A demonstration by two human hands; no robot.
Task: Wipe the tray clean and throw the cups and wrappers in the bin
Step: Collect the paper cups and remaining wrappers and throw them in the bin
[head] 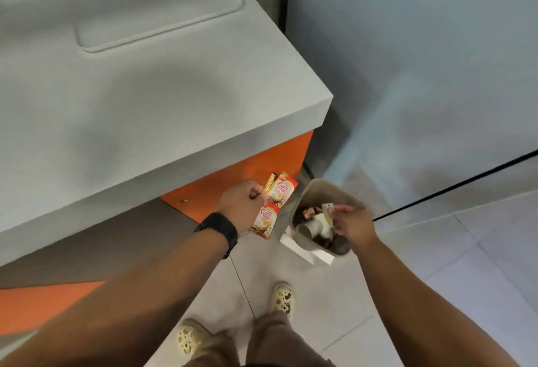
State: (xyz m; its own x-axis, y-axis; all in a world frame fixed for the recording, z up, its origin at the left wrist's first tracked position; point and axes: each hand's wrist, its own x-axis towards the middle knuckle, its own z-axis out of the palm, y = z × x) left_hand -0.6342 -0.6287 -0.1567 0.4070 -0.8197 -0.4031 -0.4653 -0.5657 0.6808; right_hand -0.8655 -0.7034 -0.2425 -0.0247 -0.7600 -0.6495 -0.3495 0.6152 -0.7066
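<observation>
My left hand (243, 205) grips a bunch of red-and-gold creamer wrappers (281, 192), fanned out above and below the fist, just left of the bin. My right hand (350, 225) pinches a small grey wrapper (328, 212) directly over the open beige bin (314, 189). Inside the bin lie paper cups (310, 228) and dark wrappers. The tray (157, 37) is a grey rounded rectangle resting on the grey counter at the upper left, far from both hands.
The grey counter (163, 110) overhangs an orange cabinet front (230, 180) left of the bin. A white block (320, 256) sits under the bin on the tiled floor. My feet in pale clogs (283, 298) stand below. A pale wall fills the right.
</observation>
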